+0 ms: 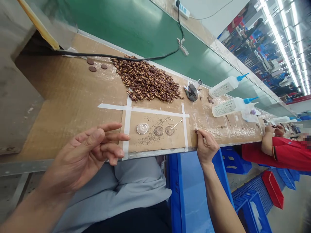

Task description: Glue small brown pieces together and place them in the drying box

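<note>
My left hand (pixel 92 150) hovers palm-up over the near edge of the cardboard-covered bench (pixel 65 97), fingers spread, holding nothing. My right hand (pixel 206 145) rests at the bench edge to the right of a taped rectangle (pixel 155 131), its fingertips pinched on a tiny dark piece (pixel 195 131). Inside the taped rectangle lie a clear round lid (pixel 142 128), two small round discs (pixel 158 131) and a thin metal pin (pixel 177 124). A heap of small brown parts (pixel 145 81) lies beyond it.
Two white squeeze bottles with blue nozzles (pixel 227 85) lie at the right. A black cable (pixel 109 56) crosses the bench by three brown discs (pixel 92 68). A green conveyor belt (pixel 136 29) runs behind. A co-worker's red sleeve (pixel 289 153) is at far right. Blue crates (pixel 194 187) stand below.
</note>
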A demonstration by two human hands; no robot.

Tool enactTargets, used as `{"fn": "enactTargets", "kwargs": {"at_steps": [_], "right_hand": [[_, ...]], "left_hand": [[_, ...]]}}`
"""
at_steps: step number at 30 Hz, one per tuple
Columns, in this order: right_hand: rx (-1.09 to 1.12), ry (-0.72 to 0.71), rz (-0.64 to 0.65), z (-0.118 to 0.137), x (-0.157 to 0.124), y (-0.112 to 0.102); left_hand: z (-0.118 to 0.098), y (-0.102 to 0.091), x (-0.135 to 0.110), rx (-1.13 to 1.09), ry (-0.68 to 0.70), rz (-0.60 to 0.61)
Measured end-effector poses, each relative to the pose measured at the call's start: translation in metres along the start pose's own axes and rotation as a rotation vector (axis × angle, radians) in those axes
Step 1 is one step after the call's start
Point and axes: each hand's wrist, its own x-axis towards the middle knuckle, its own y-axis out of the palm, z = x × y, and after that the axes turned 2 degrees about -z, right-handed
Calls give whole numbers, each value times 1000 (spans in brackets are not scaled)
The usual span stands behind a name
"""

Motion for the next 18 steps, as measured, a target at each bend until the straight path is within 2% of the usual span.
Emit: {"fn": "enactTargets", "kwargs": {"at_steps": [2,4,7,10,12,15,18], "right_hand": [[28,16,-37,7,2,-1],[60,34,-100,26,2,-4],[206,142,-166,79,-1,-16],[574,309,-39,141,-4,-36],[769,318,94,171,-4,-47],[910,271,214,193,-4,-55],[995,271,244,197,-5,-56]], "left_hand": [[0,2,-2,23,7,-13],[2,7,-7,90,23,-30],[7,27,-19,285,22,8],[13,56,-33,511,34,153],[14,73,-41,682,92,226],[12,89,-49,832,228,296],[8,96,-55,850,315,340]]}}
